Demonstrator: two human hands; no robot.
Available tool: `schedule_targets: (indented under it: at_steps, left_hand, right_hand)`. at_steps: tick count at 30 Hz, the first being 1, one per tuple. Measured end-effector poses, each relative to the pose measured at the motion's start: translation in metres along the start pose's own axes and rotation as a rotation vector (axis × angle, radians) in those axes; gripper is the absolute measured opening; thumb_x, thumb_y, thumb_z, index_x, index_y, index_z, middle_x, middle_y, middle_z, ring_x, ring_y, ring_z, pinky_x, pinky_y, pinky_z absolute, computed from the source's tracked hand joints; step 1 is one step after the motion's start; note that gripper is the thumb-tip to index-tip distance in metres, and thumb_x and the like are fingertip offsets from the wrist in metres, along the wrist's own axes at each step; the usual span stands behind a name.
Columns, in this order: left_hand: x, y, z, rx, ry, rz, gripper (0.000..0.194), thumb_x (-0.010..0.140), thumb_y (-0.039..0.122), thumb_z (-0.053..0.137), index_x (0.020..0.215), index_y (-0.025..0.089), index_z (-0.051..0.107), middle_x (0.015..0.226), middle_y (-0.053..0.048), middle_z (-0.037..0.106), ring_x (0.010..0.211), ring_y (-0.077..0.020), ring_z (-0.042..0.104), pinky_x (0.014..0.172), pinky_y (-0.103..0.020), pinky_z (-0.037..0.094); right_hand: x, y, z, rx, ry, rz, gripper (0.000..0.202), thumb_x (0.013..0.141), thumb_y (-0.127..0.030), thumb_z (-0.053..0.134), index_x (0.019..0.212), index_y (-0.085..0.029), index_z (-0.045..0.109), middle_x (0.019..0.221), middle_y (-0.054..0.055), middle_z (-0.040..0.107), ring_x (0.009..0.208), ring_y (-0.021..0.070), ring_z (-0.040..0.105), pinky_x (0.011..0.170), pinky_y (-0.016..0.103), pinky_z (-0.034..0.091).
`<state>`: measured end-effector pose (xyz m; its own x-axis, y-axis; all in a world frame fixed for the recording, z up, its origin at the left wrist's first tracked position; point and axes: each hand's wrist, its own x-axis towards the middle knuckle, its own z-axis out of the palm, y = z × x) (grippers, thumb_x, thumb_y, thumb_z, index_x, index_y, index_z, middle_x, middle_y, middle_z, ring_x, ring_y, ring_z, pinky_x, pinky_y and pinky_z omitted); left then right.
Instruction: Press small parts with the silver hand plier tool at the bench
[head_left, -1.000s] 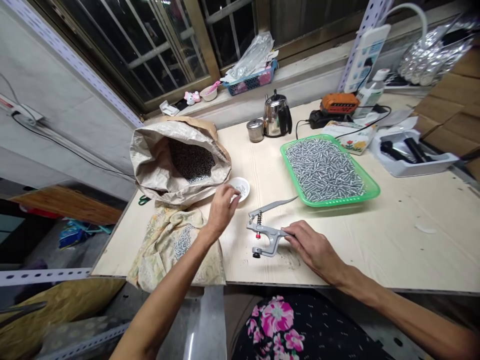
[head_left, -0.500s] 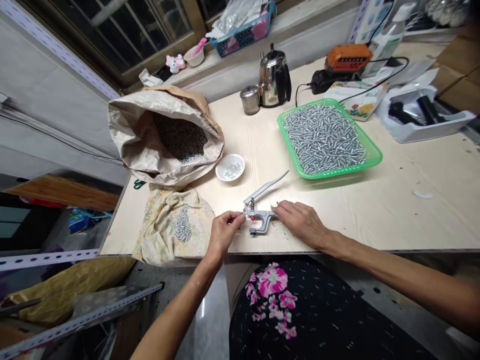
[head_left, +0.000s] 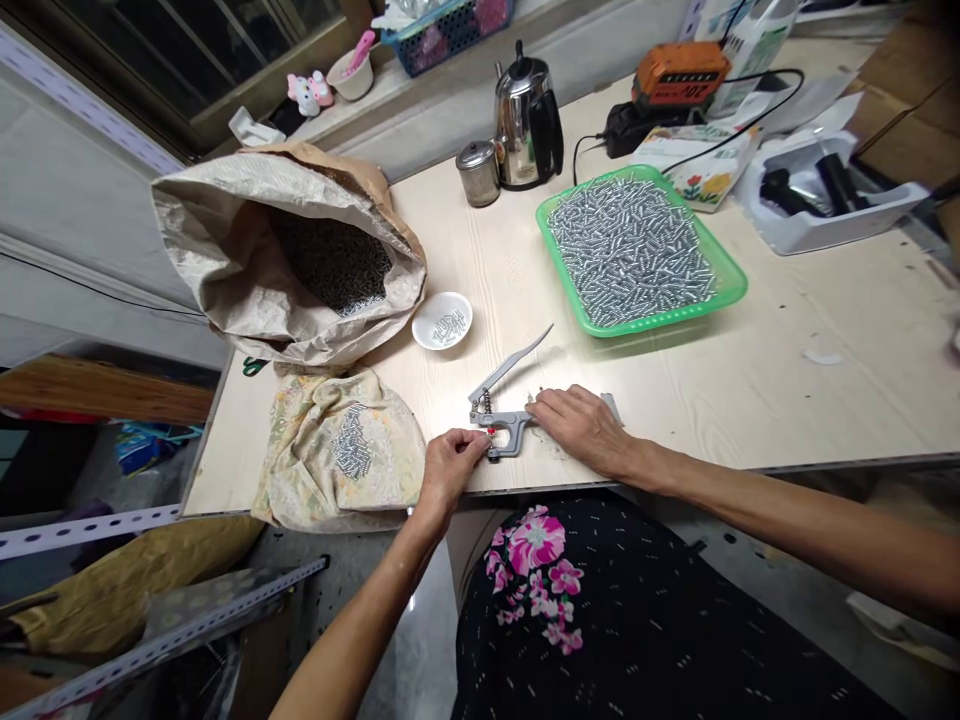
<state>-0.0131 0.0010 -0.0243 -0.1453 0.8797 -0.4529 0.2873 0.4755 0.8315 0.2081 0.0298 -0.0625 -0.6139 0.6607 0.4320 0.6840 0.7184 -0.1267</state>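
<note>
Grey snap-fastener pliers lie near the table's front edge, their upper lever raised and a red part showing in the jaw. My right hand is closed over the fixed handle, whose end shows past the hand. At the jaw, the thumb and fingers of my left hand are pinched together; what they hold, if anything, is too small to make out. Small silvery metal pieces lie on a patterned yellowish cloth left of that hand. Behind the pliers, a white bowl holds several similar pieces.
A large paper sack of small dark pieces stands open at the back left. A green tray heaped with silvery pieces is at the right. Farther back are a kettle, a metal canister, an orange battery and a white bin.
The left hand's fingertips have moved down the jaw toward the red part. The right hand stays on the handle, with the handle's end now showing. The camera view has shifted slightly.
</note>
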Motion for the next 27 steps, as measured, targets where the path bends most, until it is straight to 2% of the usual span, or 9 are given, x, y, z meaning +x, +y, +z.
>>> schedule_targets:
  at_steps: [6, 11, 16, 21, 27]
  left_hand:
    - [0.004, 0.001, -0.001, 0.032, -0.077, -0.085, 0.036, 0.06, 0.047, 0.076, 0.064, 0.013, 0.066, 0.047, 0.004, 0.052, 0.043, -0.0073, 0.042, 0.045, -0.021, 0.032]
    - [0.005, 0.005, -0.002, 0.093, -0.113, -0.211, 0.027, 0.069, 0.037, 0.074, 0.069, 0.012, 0.064, 0.044, 0.003, 0.053, 0.038, -0.0077, 0.046, 0.041, -0.019, 0.034]
    - [0.008, 0.012, -0.003, 0.106, -0.153, -0.289, 0.023, 0.071, 0.031, 0.076, 0.071, 0.012, 0.064, 0.045, 0.003, 0.055, 0.039, -0.0078, 0.049, 0.042, -0.018, 0.04]
    - [0.008, 0.015, -0.006, 0.084, -0.194, -0.309, 0.029, 0.066, 0.033, 0.081, 0.072, 0.011, 0.063, 0.051, 0.003, 0.057, 0.042, -0.0078, 0.053, 0.046, -0.019, 0.045]
    - [0.005, 0.009, -0.006, 0.099, -0.185, -0.296, 0.034, 0.065, 0.039, 0.081, 0.072, 0.012, 0.062, 0.051, 0.002, 0.058, 0.043, -0.0072, 0.052, 0.045, -0.018, 0.043]
  right_hand:
    - [0.001, 0.0, 0.006, 0.035, -0.026, 0.021, 0.019, 0.099, -0.014, 0.043, 0.09, -0.016, 0.059, 0.085, 0.005, 0.058, 0.082, 0.0208, 0.044, 0.073, 0.034, 0.03]
    - [0.005, -0.002, 0.005, 0.057, -0.123, 0.077, 0.017, 0.096, -0.012, 0.045, 0.085, -0.017, 0.058, 0.086, 0.006, 0.056, 0.083, 0.0216, 0.04, 0.071, 0.034, 0.028]
    - [0.005, -0.002, 0.005, 0.126, -0.142, 0.087, 0.02, 0.098, -0.012, 0.042, 0.087, -0.016, 0.058, 0.087, 0.006, 0.056, 0.083, 0.0212, 0.038, 0.072, 0.033, 0.03]
    - [-0.001, -0.003, 0.01, 0.183, -0.129, 0.1, 0.021, 0.1, -0.014, 0.039, 0.089, -0.016, 0.057, 0.09, 0.007, 0.054, 0.085, 0.0217, 0.038, 0.075, 0.034, 0.03]
    - [-0.003, -0.004, 0.006, 0.194, -0.136, 0.095, 0.019, 0.098, -0.011, 0.04, 0.092, -0.015, 0.058, 0.092, 0.008, 0.055, 0.086, 0.0225, 0.038, 0.073, 0.035, 0.029]
